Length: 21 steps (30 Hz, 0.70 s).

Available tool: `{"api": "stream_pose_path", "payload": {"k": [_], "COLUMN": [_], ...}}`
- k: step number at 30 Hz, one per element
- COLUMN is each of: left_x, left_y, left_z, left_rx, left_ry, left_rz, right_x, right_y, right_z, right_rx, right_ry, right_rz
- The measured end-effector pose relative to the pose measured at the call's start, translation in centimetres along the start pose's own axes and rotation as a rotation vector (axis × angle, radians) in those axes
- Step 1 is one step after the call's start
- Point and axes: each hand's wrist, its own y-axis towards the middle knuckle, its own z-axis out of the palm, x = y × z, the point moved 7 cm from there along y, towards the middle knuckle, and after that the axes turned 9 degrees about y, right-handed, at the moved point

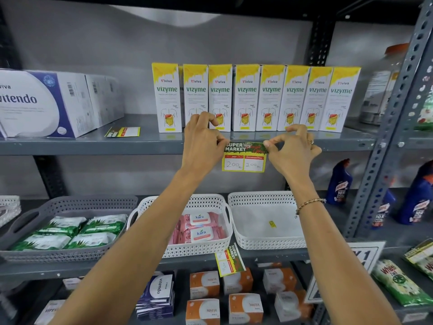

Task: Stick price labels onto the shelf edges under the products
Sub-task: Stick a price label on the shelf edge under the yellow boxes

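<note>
A yellow and green price label (pixel 244 158) reading 200 and 100 hangs against the grey shelf edge (pixel 93 146), under a row of white and yellow Vizyme boxes (pixel 255 98). My left hand (pixel 203 141) pinches the label's top left corner. My right hand (pixel 293 148) pinches its top right corner. A second label (pixel 122 132) lies flat on the shelf top to the left. A third label (pixel 230 260) hangs tilted from the lower shelf edge.
White and blue Vitendo boxes (pixel 46 104) stand at the left of the upper shelf. The lower shelf holds a grey basket (pixel 70 202) of green wipes, a white basket (pixel 206 249) of pink wipes and a nearly bare white basket (pixel 264 242). Blue bottles (pixel 339 181) stand at right.
</note>
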Motion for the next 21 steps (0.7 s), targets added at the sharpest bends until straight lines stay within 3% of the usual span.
{"api": "stream_pose_path", "payload": {"k": [21], "left_x": [-0.25], "left_y": [-0.68], "left_z": [0.06], "left_rx": [-0.067], "left_ry": [0.014], "left_rz": [0.016], "right_x": [-0.04], "right_y": [0.28], "right_z": [0.31], "right_rx": [-0.005], "right_ry": [0.05], "right_rz": [-0.013]}}
